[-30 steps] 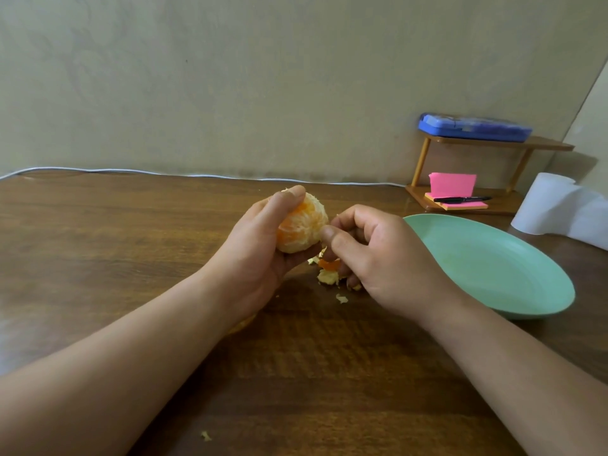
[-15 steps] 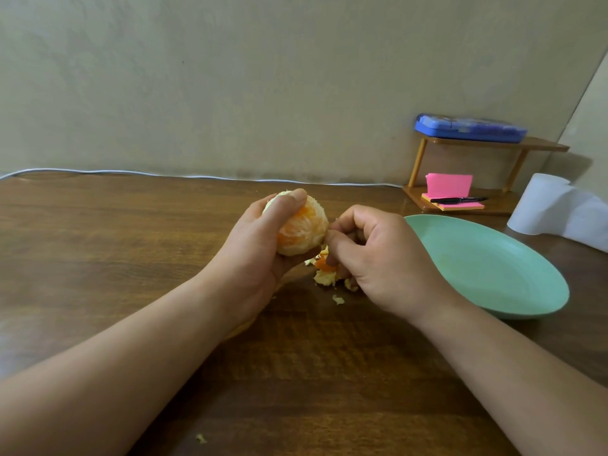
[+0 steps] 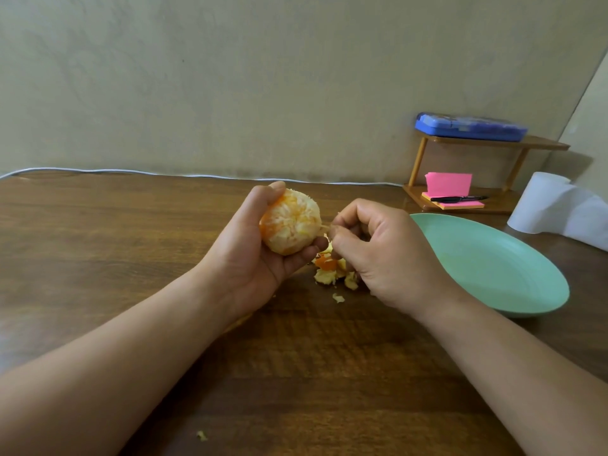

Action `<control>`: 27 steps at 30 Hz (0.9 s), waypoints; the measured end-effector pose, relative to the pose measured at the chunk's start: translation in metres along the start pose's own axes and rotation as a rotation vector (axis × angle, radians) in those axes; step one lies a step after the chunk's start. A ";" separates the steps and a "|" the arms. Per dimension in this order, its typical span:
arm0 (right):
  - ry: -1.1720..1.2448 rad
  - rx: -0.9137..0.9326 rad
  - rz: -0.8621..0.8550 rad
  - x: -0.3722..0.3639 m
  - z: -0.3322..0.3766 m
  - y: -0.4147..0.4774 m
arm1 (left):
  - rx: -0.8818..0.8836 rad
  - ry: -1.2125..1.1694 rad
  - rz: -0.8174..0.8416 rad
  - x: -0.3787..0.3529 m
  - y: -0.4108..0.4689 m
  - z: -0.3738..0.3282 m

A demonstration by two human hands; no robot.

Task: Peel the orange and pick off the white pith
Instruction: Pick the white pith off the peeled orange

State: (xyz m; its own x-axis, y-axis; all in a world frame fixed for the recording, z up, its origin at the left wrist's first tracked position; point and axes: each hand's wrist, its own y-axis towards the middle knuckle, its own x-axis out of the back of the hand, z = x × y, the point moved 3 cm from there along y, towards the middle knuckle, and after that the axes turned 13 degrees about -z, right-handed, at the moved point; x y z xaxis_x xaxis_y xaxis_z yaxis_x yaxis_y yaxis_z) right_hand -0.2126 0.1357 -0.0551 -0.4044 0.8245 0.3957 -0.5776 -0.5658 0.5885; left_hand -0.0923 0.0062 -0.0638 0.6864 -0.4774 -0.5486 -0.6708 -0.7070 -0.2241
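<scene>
Orange [image 3: 291,222], peeled and pith-streaked, held above the table [image 3: 131,225] in the curled fingers of the left hand [image 3: 250,258]. At its 3 o'clock, the right hand [image 3: 388,258] pinches a thin pith strand [image 3: 324,228]; peel scraps [image 3: 329,273] lie at 5 o'clock.

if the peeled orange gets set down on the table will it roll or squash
Likely to roll: the orange is round and the wooden table looks smooth. Probably soft and easily bruised, since the peel is off and segments show through.
</scene>
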 end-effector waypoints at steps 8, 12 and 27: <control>0.032 0.031 0.002 0.001 0.001 0.000 | 0.063 -0.015 0.009 0.003 0.005 0.001; 0.065 0.055 0.011 0.001 0.003 -0.001 | 0.099 -0.033 0.029 0.003 0.006 0.001; 0.036 0.058 0.003 0.005 -0.002 0.002 | 0.114 -0.102 0.152 0.004 0.007 -0.004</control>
State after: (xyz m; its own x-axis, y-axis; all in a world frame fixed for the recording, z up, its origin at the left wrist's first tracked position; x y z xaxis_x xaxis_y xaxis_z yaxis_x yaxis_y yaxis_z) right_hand -0.2171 0.1386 -0.0534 -0.4322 0.8214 0.3721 -0.5350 -0.5658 0.6274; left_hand -0.0934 -0.0024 -0.0645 0.5463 -0.5146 -0.6608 -0.7961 -0.5643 -0.2187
